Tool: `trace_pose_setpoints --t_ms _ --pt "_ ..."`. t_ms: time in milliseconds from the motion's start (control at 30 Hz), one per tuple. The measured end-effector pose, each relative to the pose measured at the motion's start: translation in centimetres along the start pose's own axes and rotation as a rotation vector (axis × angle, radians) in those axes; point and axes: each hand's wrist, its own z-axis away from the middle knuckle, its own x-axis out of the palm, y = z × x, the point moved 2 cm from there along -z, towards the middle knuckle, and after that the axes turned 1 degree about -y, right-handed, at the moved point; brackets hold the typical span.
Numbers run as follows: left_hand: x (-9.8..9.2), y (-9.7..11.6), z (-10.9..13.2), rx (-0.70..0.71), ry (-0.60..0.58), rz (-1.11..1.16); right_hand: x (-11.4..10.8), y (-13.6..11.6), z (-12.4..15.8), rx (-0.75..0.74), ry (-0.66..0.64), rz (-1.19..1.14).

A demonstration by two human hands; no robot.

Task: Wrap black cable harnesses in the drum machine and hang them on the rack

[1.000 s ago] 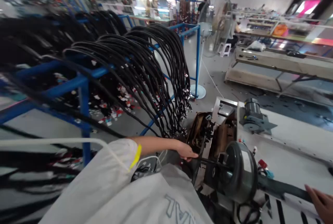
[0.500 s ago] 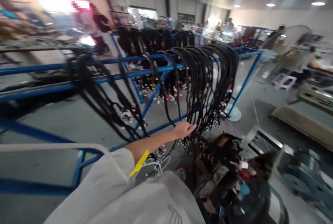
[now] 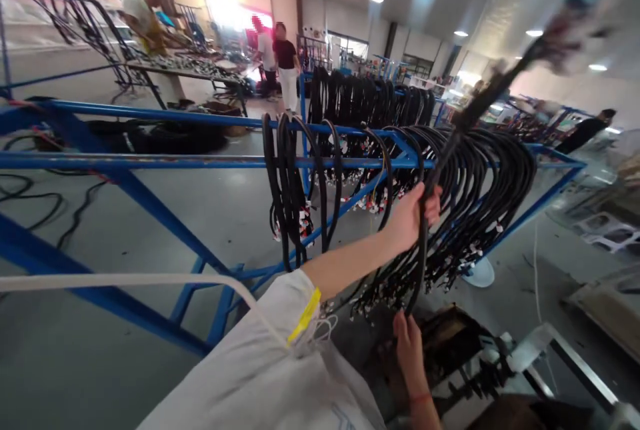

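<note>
My left hand (image 3: 413, 217) squeezes the long black cable (image 3: 467, 117); it points up and right. My right hand (image 3: 409, 350) is at its bottom, grip unclear.

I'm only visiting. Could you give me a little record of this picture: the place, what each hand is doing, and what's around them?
Place: large workshop hall with a blue rack
Left hand: held high, closed around a black cable
Right hand: lower down, at the cable's bottom end; grip unclear
Cable: slants up to the right, top end blurred
On the rack: many black cable loops hung over the bars
Background: other people standing far off
</note>
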Motion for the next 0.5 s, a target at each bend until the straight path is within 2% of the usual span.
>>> trace_pose_setpoints --t_ms 67,133,200,233,267,300,333,367,400,467,500 --pt "-1.2 4.8 -0.4 0.185 0.116 -0.010 0.5 -3.6 -4.9 -0.033 -0.040 0.050" --pt "-3.7 7.6 1.1 0.283 0.204 -0.088 -0.1 -8.6 -10.8 -0.110 -0.062 0.116" --pt "-6.7 8.3 3.7 0.248 0.235 -0.209 -0.9 -14.1 -16.3 -0.210 0.006 0.237" --pt "-8.3 8.2 5.2 0.206 0.239 -0.272 -1.1 -16.8 -18.3 -0.309 0.112 0.321" --pt "-9.7 8.0 6.5 0.175 0.248 -0.326 -1.0 -19.3 -19.9 -0.422 0.276 0.380" --pt "-10.9 7.8 7.8 0.146 0.249 -0.375 -0.4 -21.3 -20.9 -0.502 0.367 0.414" --pt "-11.8 7.7 8.8 0.120 0.249 -0.416 0.8 -22.9 -21.5 -0.548 0.369 0.421" --pt "-12.6 7.7 9.5 0.095 0.245 -0.450 2.3 -24.0 -21.8 -0.554 0.287 0.393" --pt "-13.1 7.8 10.0 0.073 0.237 -0.481 4.2 -24.7 -21.8 -0.520 0.135 0.331" --pt "-13.6 8.3 10.4 0.053 0.221 -0.540 8.1 -25.0 -21.2 -0.379 -0.161 0.112" --pt "-13.8 8.5 10.4 0.062 0.218 -0.571 9.7 -24.7 -20.5 -0.302 -0.227 -0.027"
